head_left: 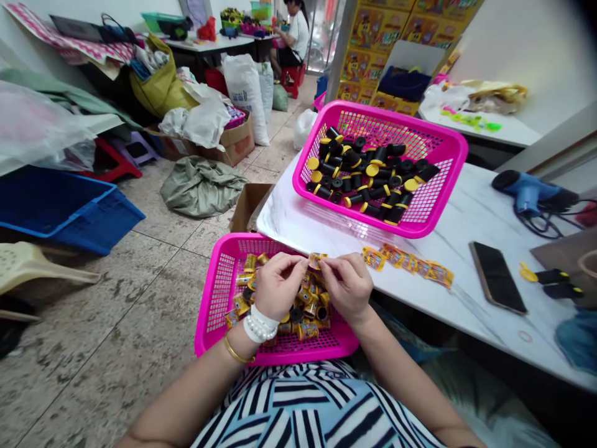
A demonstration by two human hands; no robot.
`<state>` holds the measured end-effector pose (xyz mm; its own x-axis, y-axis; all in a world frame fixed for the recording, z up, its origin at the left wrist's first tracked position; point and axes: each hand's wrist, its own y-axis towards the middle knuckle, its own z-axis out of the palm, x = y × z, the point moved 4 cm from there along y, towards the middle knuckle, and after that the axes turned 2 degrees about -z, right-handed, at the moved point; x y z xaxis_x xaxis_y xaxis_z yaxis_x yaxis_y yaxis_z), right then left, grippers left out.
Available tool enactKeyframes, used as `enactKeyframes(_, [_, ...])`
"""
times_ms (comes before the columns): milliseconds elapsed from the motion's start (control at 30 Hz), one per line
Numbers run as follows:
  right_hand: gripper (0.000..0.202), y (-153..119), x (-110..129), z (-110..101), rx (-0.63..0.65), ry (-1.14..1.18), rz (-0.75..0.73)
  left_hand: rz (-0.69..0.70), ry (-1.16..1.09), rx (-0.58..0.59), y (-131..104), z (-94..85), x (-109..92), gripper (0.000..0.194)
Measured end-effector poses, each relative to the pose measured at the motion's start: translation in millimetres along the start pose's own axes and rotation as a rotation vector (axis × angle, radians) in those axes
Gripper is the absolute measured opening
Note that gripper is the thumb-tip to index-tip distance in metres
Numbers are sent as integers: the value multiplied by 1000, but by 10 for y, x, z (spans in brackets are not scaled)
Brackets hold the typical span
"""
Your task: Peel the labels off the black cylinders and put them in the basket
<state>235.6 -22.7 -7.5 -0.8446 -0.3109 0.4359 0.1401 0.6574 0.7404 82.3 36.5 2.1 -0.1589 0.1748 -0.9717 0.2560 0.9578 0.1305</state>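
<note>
Above the lower pink basket (205, 311), my left hand (280, 283) and my right hand (347, 286) pinch a small yellow printed label (316, 259) between them, fingers closed. Small cylinders in yellow printed wraps (308, 331) fill that basket, with some black parts among them. The upper pink basket (459, 146) sits on the white table (289, 214) and holds many black cylinders with yellow caps (380, 155). A row of yellow printed labels (415, 264) lies on the table, right of my right hand.
A phone (498, 277), a blue heat gun (529, 190) and black-and-yellow pieces (555, 283) are on the table at right. Blue crate (107, 214) and grey-green sack (200, 186) are at left. A person (296, 34) sits at a far table.
</note>
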Motion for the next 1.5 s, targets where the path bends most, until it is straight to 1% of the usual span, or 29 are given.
enactKeyframes(67, [8,-14,62,9,32,-4,-52,12,30,10,-13,3,-14,18])
enactKeyframes(133, [13,-14,125,35,74,20,-102,-8,34,29,10,-4,27,19])
enactKeyframes(167, [14,-11,147,49,81,48,-101,-23,26,43,29,-13,60,19])
enactKeyframes(200, [15,-6,155,65,79,89,-67,-42,9,55,50,-26,97,19])
enactKeyframes(233, [18,-2,144,84,71,144,5,-67,-13,63,70,-42,136,20])
enactKeyframes(267, [24,-3,117,111,64,213,109,-97,-40,65,87,-60,175,20])
enactKeyframes(300, [28,-11,82,151,76,296,227,-131,-66,67,100,-77,215,20])
enactKeyframes(333, [29,-26,49,205,116,385,339,-164,-87,68,108,-91,252,19])
enactKeyframes(367, [26,-44,26,263,179,464,430,-193,-101,77,111,-99,286,19])
enactKeyframes(400, [20,-61,15,312,242,517,490,-214,-109,91,111,-104,317,19])
enactKeyframes(433, [14,-71,13,345,290,535,518,-229,-113,107,110,-107,346,19])
enactKeyframes(500, [10,-65,29,357,322,476,485,-242,-104,136,108,-118,398,19])
enactKeyframes(567, [12,-36,72,340,303,378,378,-228,-74,143,113,-146,433,20])
enactKeyframes(667, [15,-7,142,371,323,313,251,-173,-22,102,115,-207,439,18])
enactKeyframes(767, [19,0,165,436,336,332,264,-145,-32,29,84,-264,423,16])
enactKeyframes(833, [30,22,172,464,369,379,302,-179,-68,-13,49,-296,439,18])
enactKeyframes(867, [34,51,176,470,407,418,314,-207,-85,-33,32,-314,455,19])
enactKeyframes(933, [32,176,174,460,509,509,309,-231,-97,-70,6,-354,479,21])
enactKeyframes(967, [27,282,157,442,552,538,290,-209,-86,-95,-2,-380,476,20])
enactKeyframes(1000, [21,424,123,417,572,546,262,-170,-65,-122,-7,-405,464,19])
enactKeyframes(1033, [15,599,66,389,560,514,225,-124,-41,-147,-11,-428,447,18])
enactKeyframes(1100, [10,1025,-102,335,440,358,126,-62,-3,-179,-22,-454,419,18])
enactKeyframes(1167, [10,1460,-308,342,324,97,27,-56,7,-182,-37,-457,412,19])
enactKeyframes(1233, [12,1815,-558,423,279,-240,32,-81,-16,-175,-52,-455,418,17])
enactKeyframes(1267, [13,1945,-683,486,297,-383,59,-112,-40,-164,-57,-453,428,16])
enactKeyframes(1300, [16,2039,-796,552,324,-489,90,-160,-75,-145,-61,-450,443,17])
enactKeyframes(1367, [23,2135,-954,668,362,-587,112,-287,-183,-105,-62,-447,481,23])
enactKeyframes(1433, [30,2137,-1024,739,372,-596,103,-413,-316,-80,-51,-449,509,31])
enactKeyframes(1500, [37,2093,-1036,762,376,-575,91,-507,-445,-75,-24,-452,521,35])
